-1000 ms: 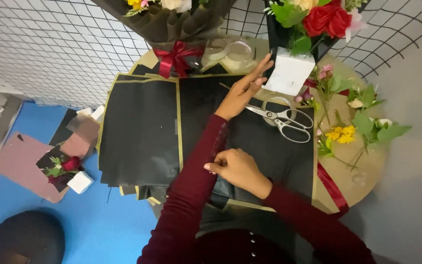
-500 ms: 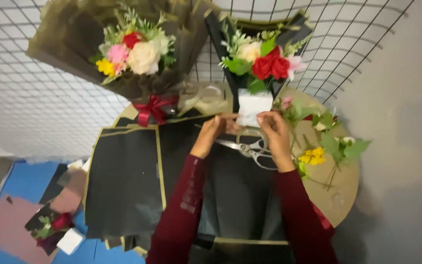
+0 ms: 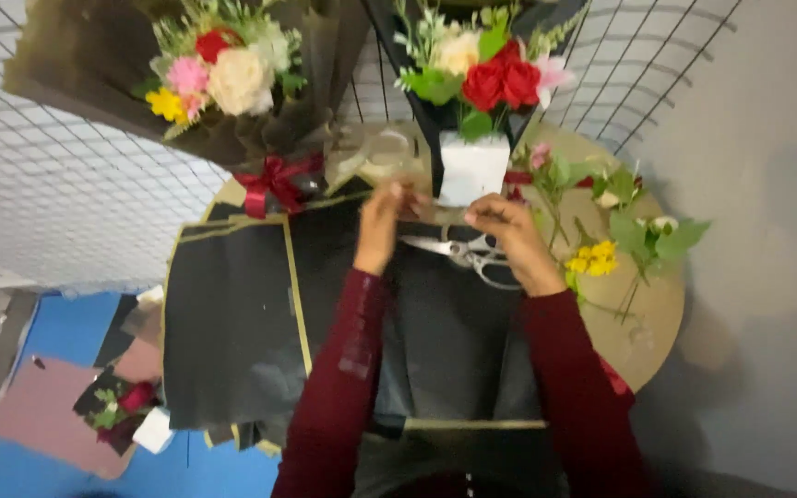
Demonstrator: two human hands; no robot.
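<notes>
black wrapping paper (image 3: 232, 323) covers the round table (image 3: 648, 323) by a wire grid (image 3: 48, 184).

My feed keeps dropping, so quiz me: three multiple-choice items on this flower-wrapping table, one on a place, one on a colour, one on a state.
1. Where do the silver metal scissors lie?
A. on the blue floor
B. on the black wrapping paper between the two hands
C. inside the left bouquet

2. What colour is the ribbon bow on the olive-wrapped bouquet?
A. red
B. white
C. blue

3. How does the black gold-edged wrapping paper lie?
A. rolled into a tube
B. crumpled into a ball
C. spread flat on the round wooden table

Answers: 
1 B, the scissors rest on the dark sheet, just below the left hand and right hand. 
2 A, the bow at the bouquet's neck is deep red. 
3 C, the sheets lie open and flat, gold borders showing.
</notes>
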